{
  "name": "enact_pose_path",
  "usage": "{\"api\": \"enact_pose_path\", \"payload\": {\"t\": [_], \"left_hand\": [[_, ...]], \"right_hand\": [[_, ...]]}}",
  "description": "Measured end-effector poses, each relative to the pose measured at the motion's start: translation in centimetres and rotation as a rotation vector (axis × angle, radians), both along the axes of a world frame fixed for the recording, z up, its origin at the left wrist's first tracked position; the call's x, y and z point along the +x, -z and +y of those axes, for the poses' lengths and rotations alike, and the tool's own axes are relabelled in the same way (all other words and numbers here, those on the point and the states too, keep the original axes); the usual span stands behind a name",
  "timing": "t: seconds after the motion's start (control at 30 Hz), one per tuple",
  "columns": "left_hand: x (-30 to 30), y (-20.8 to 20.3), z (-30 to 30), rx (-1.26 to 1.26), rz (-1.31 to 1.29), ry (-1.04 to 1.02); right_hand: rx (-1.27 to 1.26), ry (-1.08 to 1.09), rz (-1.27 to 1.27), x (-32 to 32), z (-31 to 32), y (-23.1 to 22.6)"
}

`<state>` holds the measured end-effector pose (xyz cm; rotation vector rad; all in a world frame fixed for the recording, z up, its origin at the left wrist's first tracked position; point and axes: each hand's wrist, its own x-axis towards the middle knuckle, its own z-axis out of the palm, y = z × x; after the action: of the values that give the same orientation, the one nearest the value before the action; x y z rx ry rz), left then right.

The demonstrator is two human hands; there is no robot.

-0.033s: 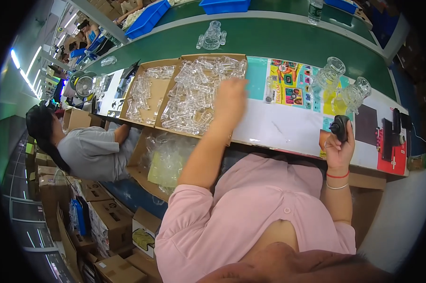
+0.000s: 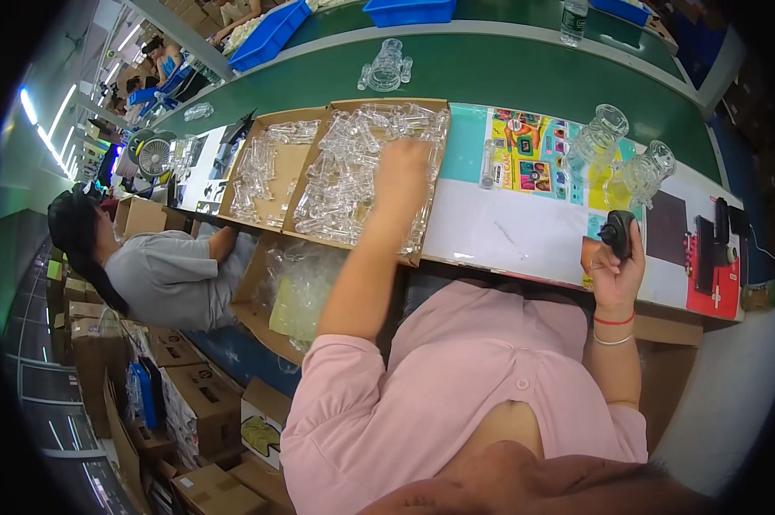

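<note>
My left hand [image 2: 402, 176] is over the right part of a shallow cardboard box [image 2: 415, 251] filled with small clear glass tubes [image 2: 340, 176]. Its fingertips point down among the tubes and are hard to make out, so a grip does not show. In my right hand [image 2: 617, 279], at the table's near edge, a small black handheld device [image 2: 616, 233] is held upright, fingers wrapped round it. A single clear tube [image 2: 488, 165] lies on a colourful printed sheet [image 2: 525, 153] between the hands. Two clear glass vessels [image 2: 599, 137] with wavy sides stand to the right.
Another cardboard box [image 2: 278, 172] of tubes adjoins on the left. Beyond stands a clear glass piece [image 2: 387, 67] on the green table [image 2: 482, 69]. Black items lie on a red sheet [image 2: 715, 287] at right. A co-worker in grey [image 2: 169, 275] sits left, near stacked cartons [image 2: 203, 403].
My left hand has moved left, from the box's right edge to over the tubes. My right hand with the black device has stayed in place.
</note>
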<state>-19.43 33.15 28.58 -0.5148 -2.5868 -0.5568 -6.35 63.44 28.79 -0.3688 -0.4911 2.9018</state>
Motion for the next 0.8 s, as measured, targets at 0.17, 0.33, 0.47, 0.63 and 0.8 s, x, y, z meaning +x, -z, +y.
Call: {"api": "enact_pose_path", "payload": {"t": [0.17, 0.33, 0.47, 0.63, 0.8], "left_hand": [[-3.9, 2.4, -8.6, -0.472, -0.239, -0.044], [-2.7, 0.2, -6.7, -0.017, -0.072, -0.008], [1.4, -1.1, -3.3, 0.856, -0.366, 0.134], [7.3, -4.5, 2.2, 1.101, -0.716, 0.328], [9.1, -3.9, 5.1, 1.315, -0.926, 0.592]], "right_hand": [[-0.032, -0.014, -0.039, -0.1, -0.6, -0.3], [-0.046, 0.018, -0.072, 0.1, -0.2, -0.3], [-0.053, 0.000, -0.053, 0.4, -0.2, -0.6], [-0.036, -0.052, 0.057, 0.9, -0.6, -1.1], [-0.034, -0.020, 0.019, 1.6, -1.4, -2.7]]}}
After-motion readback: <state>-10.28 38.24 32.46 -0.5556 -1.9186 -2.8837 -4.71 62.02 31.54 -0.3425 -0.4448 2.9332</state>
